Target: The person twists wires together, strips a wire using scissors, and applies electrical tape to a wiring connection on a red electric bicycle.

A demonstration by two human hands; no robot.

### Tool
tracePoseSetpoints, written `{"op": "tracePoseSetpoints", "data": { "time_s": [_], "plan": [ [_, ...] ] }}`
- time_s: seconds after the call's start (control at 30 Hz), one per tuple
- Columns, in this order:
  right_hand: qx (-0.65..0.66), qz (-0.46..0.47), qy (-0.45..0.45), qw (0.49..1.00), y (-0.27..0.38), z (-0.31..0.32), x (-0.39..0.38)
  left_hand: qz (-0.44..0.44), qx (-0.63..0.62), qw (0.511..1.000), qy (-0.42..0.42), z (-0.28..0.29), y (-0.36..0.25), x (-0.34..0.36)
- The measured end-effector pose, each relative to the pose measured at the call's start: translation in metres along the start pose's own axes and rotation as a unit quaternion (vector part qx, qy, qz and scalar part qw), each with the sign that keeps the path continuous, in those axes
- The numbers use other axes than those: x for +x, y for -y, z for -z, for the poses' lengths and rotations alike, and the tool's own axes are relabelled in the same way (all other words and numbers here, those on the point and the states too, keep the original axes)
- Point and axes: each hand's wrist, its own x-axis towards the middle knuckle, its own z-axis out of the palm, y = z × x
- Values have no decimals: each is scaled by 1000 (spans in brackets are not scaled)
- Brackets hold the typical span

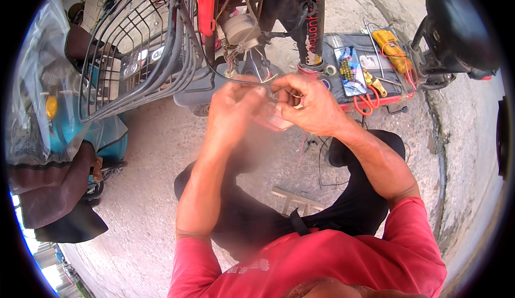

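My left hand [238, 99] and my right hand [298, 97] meet at thin wires [265, 79] below the scooter's front. Both have fingers closed on the wires; exactly which strand each holds is hard to make out. A black cable [220, 74] runs down to them. Just above hangs a round grey housing [240, 30], with a loose cluster of coloured wires and connectors [236, 62] under it. A pale pink panel [273, 121] shows behind my fingers, partly hidden.
A wire basket [134, 46] is at upper left. The footboard [332, 41] carries a phone [350, 73], yellow meter [390, 49], yellow-handled tool [375, 83] and orange cable [367, 102]. A black seat [450, 24] is at right, a covered teal vehicle [107, 140] at left, a wooden piece [289, 196] below.
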Motion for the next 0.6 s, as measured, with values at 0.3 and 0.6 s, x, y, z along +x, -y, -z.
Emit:
{"op": "tracePoseSetpoints", "data": {
  "time_s": [0.3,0.6],
  "plan": [
    [-6,5,4,1000,-3,0,0,31,-88,996,9,1,7,9],
    [51,-17,28,998,-10,3,-1,50,-116,992,25,2,12,13]
  ]
}}
